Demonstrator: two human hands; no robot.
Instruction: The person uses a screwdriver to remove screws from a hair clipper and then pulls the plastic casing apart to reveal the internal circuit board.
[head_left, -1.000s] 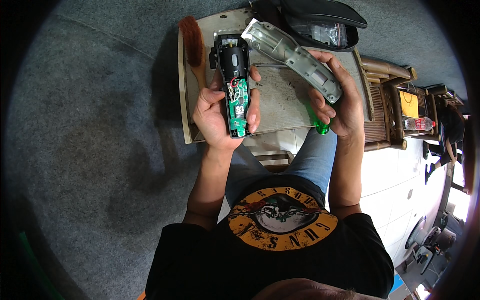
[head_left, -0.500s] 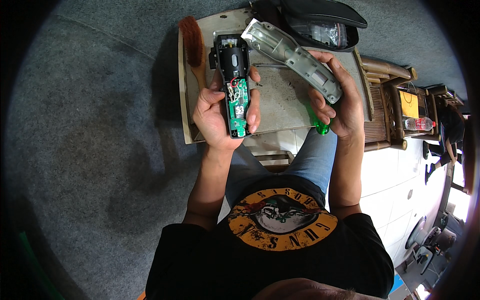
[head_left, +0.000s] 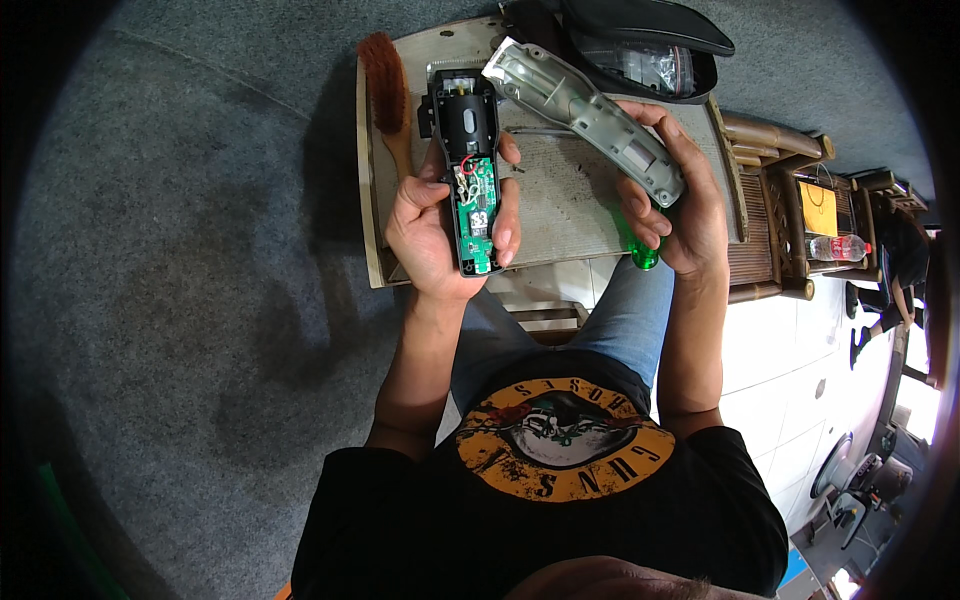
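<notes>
My left hand (head_left: 430, 235) is wrapped round an opened hair clipper (head_left: 465, 120), its black body facing up. Inside it show a green circuit board (head_left: 476, 215), thin wires and a dark motor section. In my right hand (head_left: 695, 200) is the clipper's greyish housing cover (head_left: 590, 115), inner side up, slanting toward the clipper head. A green translucent piece like a tool handle (head_left: 645, 252) shows below my right fingers; whether they grip it too, I cannot tell.
Under my hands stands a small worn table (head_left: 560, 215). A wooden-handled brush (head_left: 383, 85) lies along its left side. An open black case (head_left: 690, 90) holding plastic bags sits at the far right. Bamboo furniture (head_left: 765, 220) with a bottle (head_left: 838, 248) is to the right.
</notes>
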